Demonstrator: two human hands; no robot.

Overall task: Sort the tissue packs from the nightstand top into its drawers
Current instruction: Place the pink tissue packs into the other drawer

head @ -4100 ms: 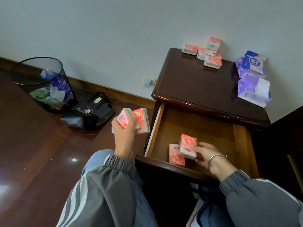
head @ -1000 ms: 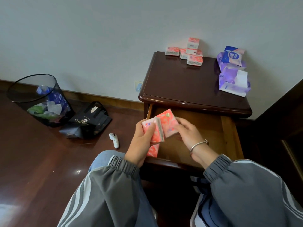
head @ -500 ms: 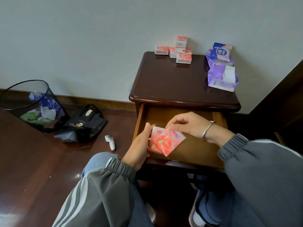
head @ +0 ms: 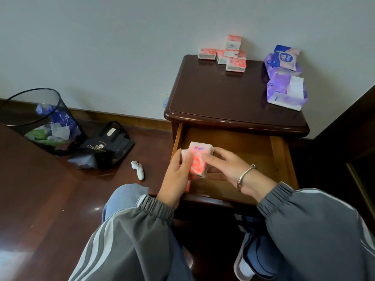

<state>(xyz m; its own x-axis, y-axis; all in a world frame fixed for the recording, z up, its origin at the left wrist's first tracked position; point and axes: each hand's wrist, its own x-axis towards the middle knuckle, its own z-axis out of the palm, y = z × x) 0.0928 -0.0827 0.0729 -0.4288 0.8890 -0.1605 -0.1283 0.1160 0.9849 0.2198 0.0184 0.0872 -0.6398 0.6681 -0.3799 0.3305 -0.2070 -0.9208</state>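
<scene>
A: How are the hands posed?

B: Both are reached forward over the open top drawer point(head: 280, 159) of the nightstand point(head: 223, 94), wrists emerging from grey striped sleeves. The left hand point(head: 176, 177) is seen from the back, fingers curled up around the left side of a pink tissue pack point(head: 197, 161). The right hand point(head: 229, 167), with a bracelet at its wrist, is laid flatter, fingers stretched leftward against the pack's right side.

A: So the pack is gripped?

B: It is pinched between the two hands, each closed partway against it, above the drawer's front left corner. A second pack seems to be pressed behind it on the left-hand side, though the edges are blurred. Just below the grip, a sliver of another pink pack point(head: 188, 185) is seen, lying lower in the drawer under the left palm.

A: And the remaining packs?

B: Beyond the grip, at the far edge of the nightstand top by the wall, a cluster of small pink packs point(head: 231, 55) is left, one stacked upright on the others. Beyond and to the right of the grip, purple and blue tissue packs point(head: 284, 78) are piled at the back right corner.

A: Anything to the left of the grip?

B: On the floor, a small white controller point(head: 138, 169) is seen, then a black bag point(head: 105, 147) and a mesh bin point(head: 40, 122) farther off.
</scene>
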